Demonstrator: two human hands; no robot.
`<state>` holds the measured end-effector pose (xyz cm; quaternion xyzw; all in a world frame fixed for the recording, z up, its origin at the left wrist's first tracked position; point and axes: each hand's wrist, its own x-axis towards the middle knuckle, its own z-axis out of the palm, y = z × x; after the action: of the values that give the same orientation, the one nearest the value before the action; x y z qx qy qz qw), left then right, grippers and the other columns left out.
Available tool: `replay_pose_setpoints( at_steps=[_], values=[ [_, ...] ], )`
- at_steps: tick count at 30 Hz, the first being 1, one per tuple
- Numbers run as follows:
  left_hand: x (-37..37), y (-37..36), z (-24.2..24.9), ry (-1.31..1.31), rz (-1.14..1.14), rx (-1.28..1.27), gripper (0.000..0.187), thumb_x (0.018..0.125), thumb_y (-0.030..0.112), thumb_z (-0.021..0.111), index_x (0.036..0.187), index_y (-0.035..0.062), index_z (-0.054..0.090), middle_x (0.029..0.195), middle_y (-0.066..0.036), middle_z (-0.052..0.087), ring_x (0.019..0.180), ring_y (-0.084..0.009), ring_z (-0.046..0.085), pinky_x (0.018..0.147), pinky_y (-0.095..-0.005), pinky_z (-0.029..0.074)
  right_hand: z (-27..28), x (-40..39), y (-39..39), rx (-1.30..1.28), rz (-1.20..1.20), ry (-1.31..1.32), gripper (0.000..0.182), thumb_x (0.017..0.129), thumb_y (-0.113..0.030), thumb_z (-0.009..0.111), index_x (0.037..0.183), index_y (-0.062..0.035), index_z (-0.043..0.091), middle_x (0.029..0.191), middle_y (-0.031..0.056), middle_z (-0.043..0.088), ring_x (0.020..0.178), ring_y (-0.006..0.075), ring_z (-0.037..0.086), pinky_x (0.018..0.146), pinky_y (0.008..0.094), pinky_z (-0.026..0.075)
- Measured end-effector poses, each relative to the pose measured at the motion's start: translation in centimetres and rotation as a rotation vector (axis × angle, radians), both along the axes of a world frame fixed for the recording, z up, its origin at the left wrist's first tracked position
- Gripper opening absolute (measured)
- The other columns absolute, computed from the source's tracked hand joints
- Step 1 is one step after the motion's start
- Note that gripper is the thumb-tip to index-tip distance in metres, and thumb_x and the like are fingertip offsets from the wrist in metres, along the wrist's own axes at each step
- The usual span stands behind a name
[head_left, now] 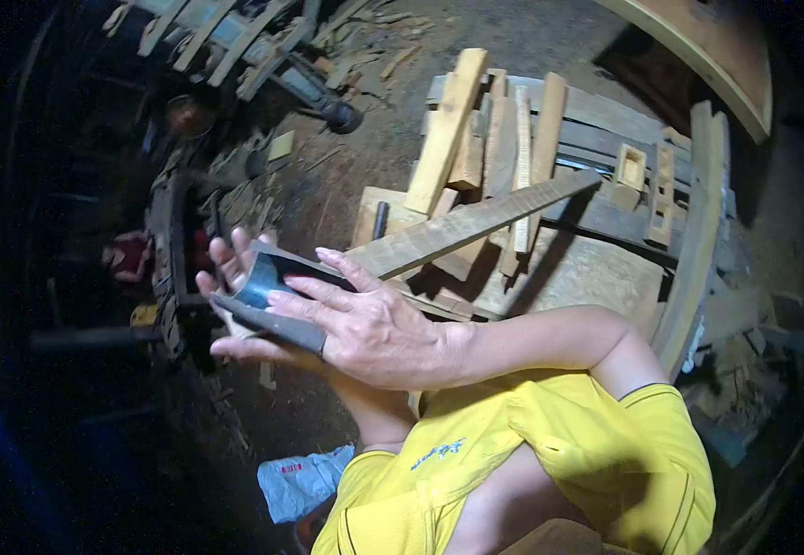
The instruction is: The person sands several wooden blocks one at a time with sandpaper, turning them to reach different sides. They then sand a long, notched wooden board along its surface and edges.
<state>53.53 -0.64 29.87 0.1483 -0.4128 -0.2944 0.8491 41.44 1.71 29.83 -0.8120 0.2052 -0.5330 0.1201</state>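
A dark curled sheet [268, 279], possibly sandpaper, is held between my hands, its inner face partly glossy and bluish. My left hand [226, 264] cradles it from below and from the far left, fingers spread around it and thumb along the near side. Across its top lies my right hand [369, 328], back upward, with the fingers reaching into the curl. Its thumb is hidden. Just beyond the right hand, a long wooden plank [476, 227] slants over other timber; its near end is hidden behind the hand.
A low bench [596, 139] carries several wooden blocks and strips, with a hollowed wooden block [631, 168] on its right. A long beam [693, 240] stands along the right. A plastic bag [305, 483] lies at lower left. Scraps litter the floor; a slatted frame [221, 37] is upper left.
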Motion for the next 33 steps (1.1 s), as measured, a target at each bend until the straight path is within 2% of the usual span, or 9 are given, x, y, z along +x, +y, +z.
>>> replay_pose_setpoints(
  at_steps=[4,8,12,14,17,23,27,29,33],
  values=[
    [-2.0,0.2,0.8,-0.009,0.222,0.136,0.072,0.083,0.063,0.023,0.126,0.0046,0.031,0.13,-0.024,0.034,0.119,-0.0395,0.035,0.101,-0.0513,0.026,-3.9,-4.7,-1.9,0.092,-0.171,0.258,0.032,0.064,-0.011,0.06,0.096,-0.0056,0.063,0.115,0.0095,0.054,0.11,0.0224,0.05,0.097,0.048,0.031],
    [-1.7,-0.2,0.6,-0.022,0.241,0.15,0.071,0.083,0.063,0.024,0.124,0.0049,0.033,0.127,-0.022,0.038,0.118,-0.0393,0.036,0.101,-0.0512,0.026,-11.3,-10.8,-4.2,0.112,-0.5,0.489,0.01,0.071,-0.01,0.06,0.073,-0.0036,0.067,0.089,0.0141,0.062,0.099,0.0222,0.055,0.092,0.0472,0.037],
    [-1.9,-0.8,0.6,-0.041,0.273,0.166,0.071,0.083,0.064,0.025,0.121,0.0052,0.036,0.124,-0.021,0.042,0.117,-0.0388,0.038,0.101,-0.0513,0.027,-21.9,-18.4,-7.3,0.468,-0.742,0.53,0.03,0.087,-0.017,0.042,0.08,0.0031,0.063,0.082,0.0214,0.061,0.084,0.0319,0.059,0.098,0.0469,0.028],
    [-1.7,-1.1,0.6,-0.057,0.282,0.168,0.072,0.082,0.064,0.026,0.121,0.0051,0.036,0.123,-0.02,0.043,0.117,-0.0385,0.038,0.101,-0.0513,0.026,-26.5,-22.5,-8.9,0.811,-0.859,0.504,0.04,0.09,-0.022,0.037,0.073,0.0064,0.06,0.08,0.0253,0.059,0.079,0.0348,0.058,0.096,0.0483,0.028],
    [-1.9,-1.4,0.9,-0.085,0.272,0.178,0.075,0.08,0.066,0.027,0.123,0.0054,0.034,0.125,-0.02,0.042,0.118,-0.0377,0.038,0.102,-0.0513,0.024,-36.4,-28.5,-10.6,0.798,-1.081,0.572,0.035,0.089,-0.026,0.038,0.084,0.001,0.059,0.099,0.0231,0.057,0.093,0.037,0.054,0.092,0.049,0.033],
    [-5.5,-1.2,-3.6,-0.106,0.046,0.252,0.079,0.077,0.069,0.032,0.125,0.0055,0.03,0.117,-0.016,0.047,0.112,-0.0313,0.045,0.099,-0.0472,0.03,-38.3,-30.1,-12.5,1.102,-1.039,0.633,0.034,0.089,-0.028,0.035,0.088,-0.0019,0.057,0.104,0.022,0.055,0.102,0.0351,0.051,0.091,0.0542,0.032],
    [-5.5,-1.6,-8.3,0.007,0.066,0.513,0.057,0.078,0.063,0.043,0.092,0.008,0.045,0.078,-0.005,0.051,0.078,-0.0187,0.052,0.083,-0.0385,0.041,-39.4,-29.2,-11.3,0.916,-1.121,0.619,0.038,0.09,-0.029,0.032,0.088,-0.0019,0.058,0.107,0.0228,0.055,0.108,0.0325,0.049,0.096,0.0564,0.024],
    [-5.0,-3.0,-6.3,0.119,0.113,0.468,0.055,0.077,0.064,0.043,0.075,0.0093,0.044,0.065,-0.003,0.045,0.063,-0.0157,0.047,0.071,-0.0384,0.045,-38.1,-28.2,-10.9,1.001,-1.105,0.59,0.039,0.091,-0.03,0.031,0.088,-0.0014,0.058,0.108,0.0239,0.054,0.11,0.0328,0.047,0.097,0.0562,0.023],
    [-1.1,-2.7,-1.5,0.016,0.04,0.343,0.056,0.076,0.065,0.043,0.074,0.0092,0.044,0.065,-0.003,0.044,0.062,-0.0166,0.047,0.07,-0.0406,0.045,-33.0,-25.0,-8.1,0.801,-1.096,0.364,0.04,0.091,-0.025,0.036,0.076,0.0056,0.057,0.109,0.0276,0.051,0.114,0.0325,0.043,0.099,0.0511,0.024]
  ],
)
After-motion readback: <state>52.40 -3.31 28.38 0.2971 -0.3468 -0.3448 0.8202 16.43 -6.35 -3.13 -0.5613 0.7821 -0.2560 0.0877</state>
